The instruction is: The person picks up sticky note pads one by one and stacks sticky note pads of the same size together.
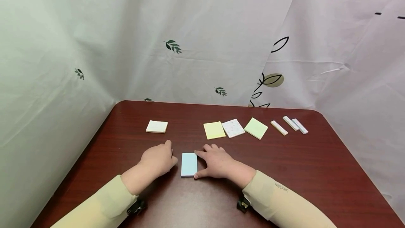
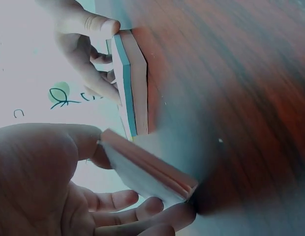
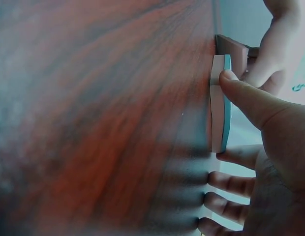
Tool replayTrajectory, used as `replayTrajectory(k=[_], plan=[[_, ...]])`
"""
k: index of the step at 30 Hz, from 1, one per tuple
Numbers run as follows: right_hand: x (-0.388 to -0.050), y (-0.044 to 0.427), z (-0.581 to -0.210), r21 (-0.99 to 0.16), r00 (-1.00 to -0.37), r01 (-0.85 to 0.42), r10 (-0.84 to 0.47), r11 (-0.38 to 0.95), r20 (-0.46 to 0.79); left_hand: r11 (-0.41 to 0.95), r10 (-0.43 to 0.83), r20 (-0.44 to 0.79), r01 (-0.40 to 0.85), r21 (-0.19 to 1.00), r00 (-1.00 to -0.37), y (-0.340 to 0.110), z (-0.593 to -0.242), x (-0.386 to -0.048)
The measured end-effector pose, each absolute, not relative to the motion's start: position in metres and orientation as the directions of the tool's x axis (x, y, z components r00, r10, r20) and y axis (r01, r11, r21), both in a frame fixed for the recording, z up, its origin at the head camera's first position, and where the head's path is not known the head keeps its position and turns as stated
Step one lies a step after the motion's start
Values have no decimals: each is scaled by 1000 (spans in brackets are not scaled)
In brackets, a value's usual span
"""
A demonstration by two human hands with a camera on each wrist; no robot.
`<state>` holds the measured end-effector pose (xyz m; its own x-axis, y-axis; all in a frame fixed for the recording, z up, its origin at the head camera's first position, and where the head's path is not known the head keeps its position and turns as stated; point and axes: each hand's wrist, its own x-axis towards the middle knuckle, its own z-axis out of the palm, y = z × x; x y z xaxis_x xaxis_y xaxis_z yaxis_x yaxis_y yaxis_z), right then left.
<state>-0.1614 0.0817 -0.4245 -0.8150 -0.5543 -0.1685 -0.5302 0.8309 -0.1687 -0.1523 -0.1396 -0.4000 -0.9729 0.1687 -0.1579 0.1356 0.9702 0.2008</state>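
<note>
A stack of sticky notes with a light-blue top [image 1: 189,165] lies flat on the table. My right hand [image 1: 218,162] pinches it at its right side, the thumb at the near corner and the index finger at the far one. Seen from the right wrist, the stack [image 3: 219,113] has a thicker pale layer under the blue. To its left, my left hand [image 1: 158,158] holds a thin pale notepad [image 2: 147,169] between thumb and fingers. This notepad stands tilted on edge, apart from the blue-topped stack, and in the head view the hand covers nearly all of it.
Along the back of the dark red table [image 1: 104,143] lie a white pad [image 1: 156,126], a yellow pad [image 1: 214,130], a speckled white pad [image 1: 233,128] and a green pad [image 1: 256,128]. Farther right are narrow strips [image 1: 279,128]. A patterned curtain [image 1: 196,69] hangs behind.
</note>
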Motion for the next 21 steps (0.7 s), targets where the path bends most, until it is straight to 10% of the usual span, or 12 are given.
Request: replayTrajectory(k=[21], plan=[[-161,82,-424,-163,-810,-541,-563,825,-162,984,171,38,172,44,-985,-151,-403,-151]])
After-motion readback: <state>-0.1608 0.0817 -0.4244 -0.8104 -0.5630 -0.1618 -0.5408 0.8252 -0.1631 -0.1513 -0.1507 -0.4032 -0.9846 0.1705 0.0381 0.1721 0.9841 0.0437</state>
